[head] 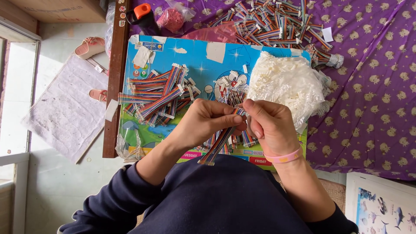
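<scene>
Hands are meeting just above the lap: the left hand [203,121] and the right hand [271,125] are both pinching shut on one short rainbow ribbon cable [219,145], thumbs and fingertips clamped near its upper end while the loose tail is hanging down toward the dark sweater. It looks light, thin and floppy, so it would likely bend anywhere it is unsupported; gripping close to the end, flat across its width, seems the steadiest hold. A pink wristband [284,157] is circling the right wrist. Beneath the hands a blue cartoon board [208,58] is serving as the bench, carrying a pile of cables [158,97] on the left and a clear bag of white connectors [288,82] on the right. Farther off, a larger heap of cables [277,21] is lying on the purple bedsheet [372,95].
</scene>
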